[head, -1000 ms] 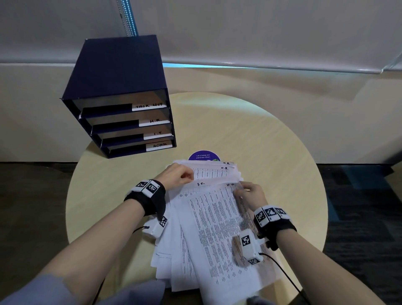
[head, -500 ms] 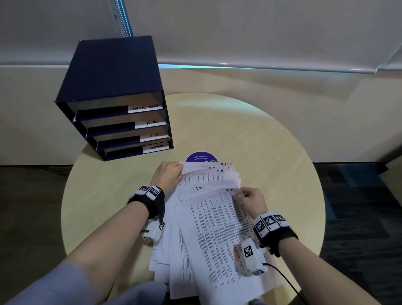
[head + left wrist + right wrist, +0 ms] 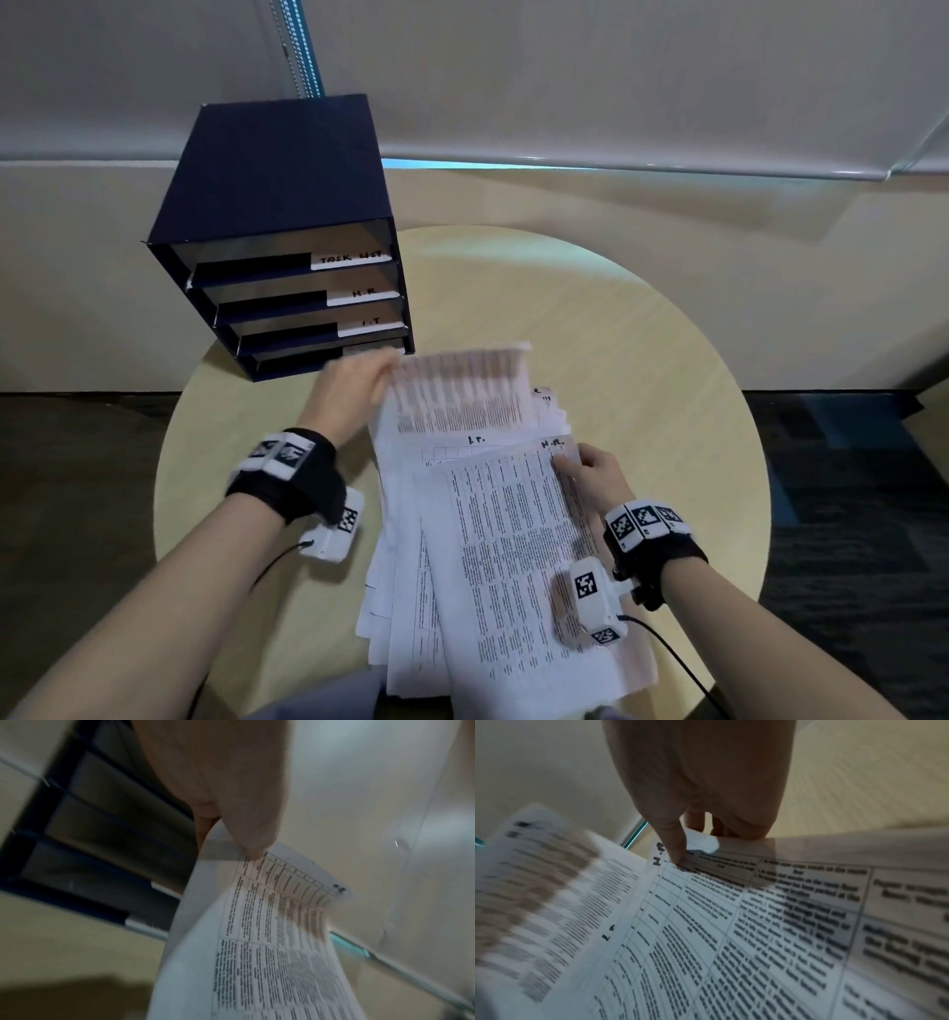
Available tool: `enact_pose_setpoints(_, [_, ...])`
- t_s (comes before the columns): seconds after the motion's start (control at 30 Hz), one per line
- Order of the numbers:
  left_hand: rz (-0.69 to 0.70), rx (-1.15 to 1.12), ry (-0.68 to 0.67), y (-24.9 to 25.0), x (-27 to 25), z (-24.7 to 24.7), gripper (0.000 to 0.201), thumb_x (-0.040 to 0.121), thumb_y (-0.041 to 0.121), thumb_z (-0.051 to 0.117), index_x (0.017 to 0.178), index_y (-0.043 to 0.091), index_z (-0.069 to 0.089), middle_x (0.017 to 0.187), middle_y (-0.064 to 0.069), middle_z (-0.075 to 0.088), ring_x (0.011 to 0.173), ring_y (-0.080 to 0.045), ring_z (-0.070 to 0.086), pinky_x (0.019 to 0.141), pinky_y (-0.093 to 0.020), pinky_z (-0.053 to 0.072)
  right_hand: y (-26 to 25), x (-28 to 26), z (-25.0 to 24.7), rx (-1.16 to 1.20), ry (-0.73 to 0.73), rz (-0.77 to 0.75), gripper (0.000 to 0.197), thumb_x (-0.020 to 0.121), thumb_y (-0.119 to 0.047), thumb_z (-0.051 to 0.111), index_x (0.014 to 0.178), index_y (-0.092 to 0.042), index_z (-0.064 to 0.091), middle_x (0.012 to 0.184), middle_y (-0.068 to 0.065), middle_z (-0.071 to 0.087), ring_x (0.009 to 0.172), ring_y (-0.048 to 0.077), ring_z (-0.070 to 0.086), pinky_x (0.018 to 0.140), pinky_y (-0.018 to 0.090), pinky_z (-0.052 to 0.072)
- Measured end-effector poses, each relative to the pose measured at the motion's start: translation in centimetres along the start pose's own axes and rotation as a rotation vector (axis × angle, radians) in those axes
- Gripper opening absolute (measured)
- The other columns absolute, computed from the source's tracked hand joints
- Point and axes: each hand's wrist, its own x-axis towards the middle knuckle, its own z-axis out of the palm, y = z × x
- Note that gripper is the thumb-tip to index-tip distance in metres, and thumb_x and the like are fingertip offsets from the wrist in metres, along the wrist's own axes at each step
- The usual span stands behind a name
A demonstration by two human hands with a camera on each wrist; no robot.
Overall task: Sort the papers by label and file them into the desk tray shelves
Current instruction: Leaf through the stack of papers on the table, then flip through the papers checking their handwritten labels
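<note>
A fanned stack of printed papers (image 3: pixel 493 565) lies on the round table. My left hand (image 3: pixel 354 390) pinches the top left corner of one sheet (image 3: pixel 462 390) and holds it lifted and blurred in front of the navy desk tray (image 3: pixel 287 205). In the left wrist view, thumb and finger pinch that sheet (image 3: pixel 270 923). My right hand (image 3: pixel 590 473) pinches the top right corner of the top sheet marked H.R. (image 3: pixel 513 539); its thumb (image 3: pixel 672 841) presses by the label. A sheet marked I.T. (image 3: pixel 477 440) shows beneath. The shelves read TASK LIST, H.R., I.T.; the lowest label is hidden.
The light wooden round table (image 3: pixel 642 360) has bare surface to the right and behind the papers. The tray stands at its back left edge, against a beige wall (image 3: pixel 667 216). Dark carpet (image 3: pixel 847 488) surrounds the table.
My left hand has lifted one sheet off the stack and carried it up and toward the tray. The right hand stays at the H.R. sheet's corner.
</note>
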Motion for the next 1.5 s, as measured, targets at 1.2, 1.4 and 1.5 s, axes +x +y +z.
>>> enact_pose_setpoints(1.2, [-0.369,-0.276,-0.467,1.9,-3.8,7.1,0.03,0.095,0.04,0.046,0.085,0.017,0.063,0.089,-0.001,0.064,0.085,-0.024,0.061,0.076,-0.032,0.049,0.2,-1.3,0.9,0.07,-0.134,0.062,0.018,0.08,-0.008,0.065,0.089,0.008,0.064,0.076,0.015,0.063,0.066,0.023,0.058,0.064,0.03,0.048])
enact_pose_setpoints(1.4, [-0.145,0.106,-0.352,0.6,-1.4,8.2,0.032,0.098,0.021,0.041,0.13,0.023,0.047,0.126,0.002,0.048,0.111,-0.017,0.045,0.096,-0.037,0.044,0.3,-1.4,1.2,0.028,-0.06,-0.017,0.015,0.081,-0.003,0.062,0.079,0.012,0.062,0.071,0.013,0.052,0.067,0.022,0.046,0.055,0.028,0.035])
enact_pose_setpoints(1.5, [-0.128,0.13,-0.34,0.5,-1.0,8.4,0.027,0.095,0.024,0.047,0.122,0.021,0.052,0.119,0.001,0.051,0.108,-0.019,0.047,0.095,-0.036,0.042,0.2,-1.2,1.3,0.098,-0.023,-0.043,0.022,0.082,0.0,0.059,0.094,0.019,0.06,0.076,0.014,0.053,0.07,0.022,0.047,0.052,0.025,0.035])
